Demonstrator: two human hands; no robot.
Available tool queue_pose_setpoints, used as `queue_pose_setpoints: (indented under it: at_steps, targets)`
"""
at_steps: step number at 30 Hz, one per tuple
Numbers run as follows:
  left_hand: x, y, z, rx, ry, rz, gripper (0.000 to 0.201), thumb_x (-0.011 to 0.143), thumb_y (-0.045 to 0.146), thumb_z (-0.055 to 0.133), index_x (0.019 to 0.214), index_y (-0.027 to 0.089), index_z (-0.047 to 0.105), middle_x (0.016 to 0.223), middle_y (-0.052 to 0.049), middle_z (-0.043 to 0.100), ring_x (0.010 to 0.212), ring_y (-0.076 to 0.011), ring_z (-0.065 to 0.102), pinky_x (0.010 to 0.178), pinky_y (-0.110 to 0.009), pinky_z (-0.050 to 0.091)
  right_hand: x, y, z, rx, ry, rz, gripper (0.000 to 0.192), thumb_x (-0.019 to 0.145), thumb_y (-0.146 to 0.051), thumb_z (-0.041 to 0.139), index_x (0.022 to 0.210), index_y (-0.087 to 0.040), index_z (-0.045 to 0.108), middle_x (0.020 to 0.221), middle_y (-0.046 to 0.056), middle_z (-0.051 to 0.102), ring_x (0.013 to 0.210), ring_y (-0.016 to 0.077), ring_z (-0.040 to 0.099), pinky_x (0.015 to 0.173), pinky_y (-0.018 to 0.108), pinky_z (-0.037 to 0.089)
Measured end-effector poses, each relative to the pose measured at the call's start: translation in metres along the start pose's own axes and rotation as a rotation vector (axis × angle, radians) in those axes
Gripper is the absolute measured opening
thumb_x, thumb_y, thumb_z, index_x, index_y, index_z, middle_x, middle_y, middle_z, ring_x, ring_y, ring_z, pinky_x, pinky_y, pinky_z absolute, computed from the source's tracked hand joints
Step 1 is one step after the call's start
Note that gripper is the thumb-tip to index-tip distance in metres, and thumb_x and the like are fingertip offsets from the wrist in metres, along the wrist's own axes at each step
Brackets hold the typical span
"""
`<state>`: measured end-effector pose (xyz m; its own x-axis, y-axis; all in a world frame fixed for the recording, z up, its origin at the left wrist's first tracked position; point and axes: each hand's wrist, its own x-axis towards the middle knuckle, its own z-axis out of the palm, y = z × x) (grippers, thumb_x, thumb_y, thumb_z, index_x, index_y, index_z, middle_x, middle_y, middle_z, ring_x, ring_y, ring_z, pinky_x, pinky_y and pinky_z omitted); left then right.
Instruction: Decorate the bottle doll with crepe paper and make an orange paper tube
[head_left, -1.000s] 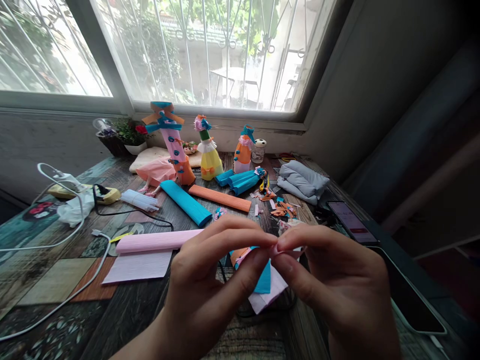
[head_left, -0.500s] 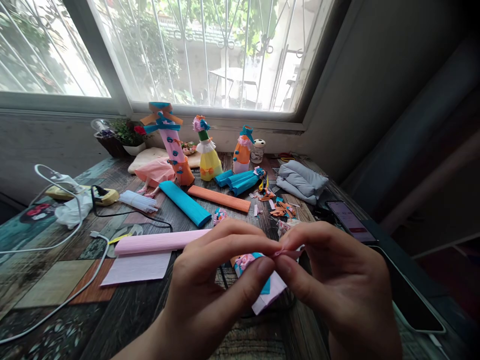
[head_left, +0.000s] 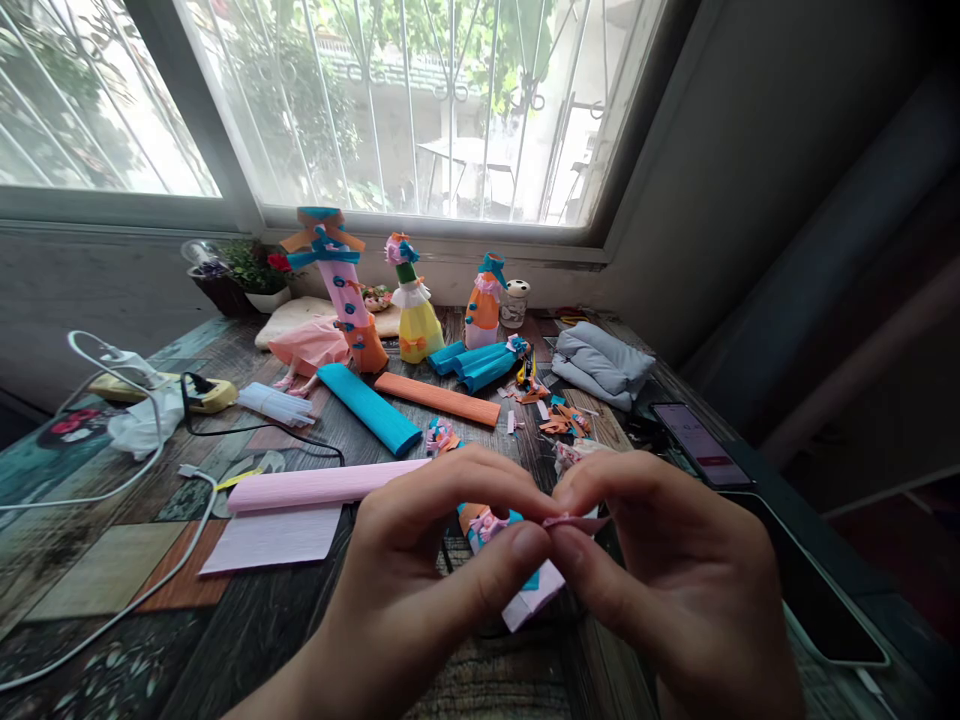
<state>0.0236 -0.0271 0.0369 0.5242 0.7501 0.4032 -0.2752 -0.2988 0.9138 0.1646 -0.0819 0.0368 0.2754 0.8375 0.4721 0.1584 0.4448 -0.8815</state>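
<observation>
The left hand (head_left: 390,575) and right hand (head_left: 690,580) are positioned with fingertips meeting above the near part of the table (head_left: 247,650). The grip of each hand is closed to a narrow pinch between thumb and index finger, and both pinches retain one small pink paper piece (head_left: 586,523). The piece lies at the junction of the two grips: one end is partly hidden between the fingertips, and the other projects to the right, within the arch of the right hand. It is held clear of the table.

Below and behind the fingertips lies a paper-covered item (head_left: 487,530) in orange, blue and pink, partly obscured by the hands. A pink paper roll (head_left: 315,485) lies left of it, its right end reaching behind the left hand. Farther back are a blue paper roll (head_left: 369,408) and an orange paper roll (head_left: 437,398).
</observation>
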Motion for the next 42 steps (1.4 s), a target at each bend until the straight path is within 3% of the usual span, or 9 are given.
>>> queue_pose_setpoints:
  at_steps: [17, 34, 42]
  targets:
    - [-0.0009, -0.0001, 0.0012, 0.045, 0.072, 0.032, 0.011, 0.08, 0.014, 0.066, 0.085, 0.023, 0.07, 0.079, -0.001, 0.067, 0.077, -0.0168, 0.063, 0.072, -0.026, 0.052, -0.0001, -0.0032, 0.0005, -0.055, 0.016, -0.044, 0.016, 0.07, -0.009, 0.067, 0.078, -0.023, 0.07, 0.067, -0.003, 0.066, 0.062, 0.0119, 0.06, 0.057, 0.02, 0.049]
    - [-0.0008, 0.0005, 0.0007, 0.002, 0.06, 0.022, 0.013, 0.081, 0.011, 0.064, 0.084, 0.022, 0.07, 0.079, 0.0, 0.068, 0.076, -0.0155, 0.063, 0.071, -0.024, 0.052, 0.0025, -0.0063, 0.0012, -0.067, 0.007, -0.139, 0.02, 0.071, -0.005, 0.065, 0.075, -0.024, 0.066, 0.066, -0.004, 0.062, 0.065, 0.0112, 0.059, 0.059, 0.021, 0.048]
    - [-0.0003, 0.0018, 0.0022, 0.038, 0.072, 0.05, 0.015, 0.08, 0.009, 0.065, 0.084, 0.022, 0.07, 0.078, -0.001, 0.069, 0.075, -0.0155, 0.063, 0.07, -0.024, 0.053, 0.0025, -0.0043, -0.0004, -0.109, -0.016, -0.117, 0.02, 0.073, -0.005, 0.062, 0.078, -0.024, 0.064, 0.068, -0.004, 0.063, 0.067, 0.0121, 0.059, 0.061, 0.022, 0.049]
